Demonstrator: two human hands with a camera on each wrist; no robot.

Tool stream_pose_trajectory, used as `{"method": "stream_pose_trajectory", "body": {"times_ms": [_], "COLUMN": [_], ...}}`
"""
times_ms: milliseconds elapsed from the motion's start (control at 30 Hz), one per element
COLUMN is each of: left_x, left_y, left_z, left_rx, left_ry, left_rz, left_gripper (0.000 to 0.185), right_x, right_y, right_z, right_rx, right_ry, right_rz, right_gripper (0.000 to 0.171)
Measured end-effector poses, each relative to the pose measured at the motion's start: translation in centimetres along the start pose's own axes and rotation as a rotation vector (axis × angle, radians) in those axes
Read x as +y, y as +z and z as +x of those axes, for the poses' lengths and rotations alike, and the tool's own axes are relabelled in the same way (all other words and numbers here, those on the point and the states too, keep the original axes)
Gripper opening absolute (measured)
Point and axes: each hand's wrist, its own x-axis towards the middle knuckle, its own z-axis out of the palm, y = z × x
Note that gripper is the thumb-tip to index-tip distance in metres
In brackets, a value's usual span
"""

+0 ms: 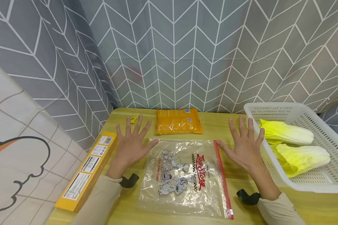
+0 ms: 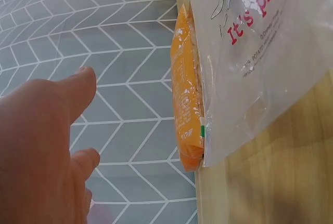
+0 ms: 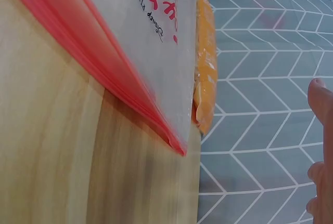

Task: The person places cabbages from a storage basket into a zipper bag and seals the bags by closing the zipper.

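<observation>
Head view: a clear zip bag (image 1: 183, 178) w/ cartoon print and red lettering lies flat on the wooden counter (image 1: 312, 206), centre to lower centre of the frame. Its long axis runs from the near edge toward the far curtain; the red zip strip (image 1: 222, 178) runs along its right-hand side.

The bag sits between the two hands. Left hand (image 1: 133, 143), left of centre, is flat w/ fingers spread, holding nothing; its thumb tip reaches the bag's upper left corner, touching or just short, can't tell which. Right hand (image 1: 243, 145), right of centre, is likewise flat, fingers straight and spread, nothing held; its thumb tip sits just beside the top end of the zip strip. Both hands look about equally near; the right is on the zip side.

An orange packet (image 1: 178, 121) lies past the bag's far edge, near the curtain (image 1: 186, 53). A long yellow box (image 1: 87, 172) lies at lower left, beside the left forearm. A white perforated basket (image 1: 276, 107) at right holds two pale yellow-green cabbages (image 1: 287, 132).

Left wrist view adds what the head view lacks: bag (image 2: 265, 52) and orange packet (image 2: 186, 89) seen edge-on, looking close together, maybe touching, w/ the open left hand (image 2: 41, 151) off the plastic. Right wrist view shows the zip strip (image 3: 99, 63) up close as a pink-red band ending at the bag's corner, and only fingertips of the right hand (image 3: 320, 156) at the right edge, clear of the bag. Neither wrist view shows the basket or box.
</observation>
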Motion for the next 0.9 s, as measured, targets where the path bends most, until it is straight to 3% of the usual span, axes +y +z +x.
{"method": "stream_pose_trajectory", "body": {"times_ms": [233, 500, 733, 900], "left_x": [0.0, 0.0, 0.3, 0.7], "left_y": [0.1, 1.0, 1.9, 2.7], "left_z": [-0.2, -0.6, -1.4, -1.7], "left_rx": [-0.060, -0.142, -0.265, -0.325], "left_ry": [0.027, 0.095, 0.176, 0.214], "left_rz": [-0.031, -0.094, -0.241, -0.278], "left_gripper": [0.081, 0.076, 0.073, 0.073], "right_x": [0.0, 0.3, 0.0, -0.4], "right_y": [0.0, 0.7, 2.0, 2.9], "right_z": [-0.1, -0.3, -0.9, -1.4], "right_rx": [-0.023, -0.089, -0.255, -0.340], "right_ry": [-0.007, -0.084, -0.104, -0.144], "right_rz": [0.025, 0.070, 0.110, 0.173], "right_gripper": [0.089, 0.087, 0.092, 0.094]}}
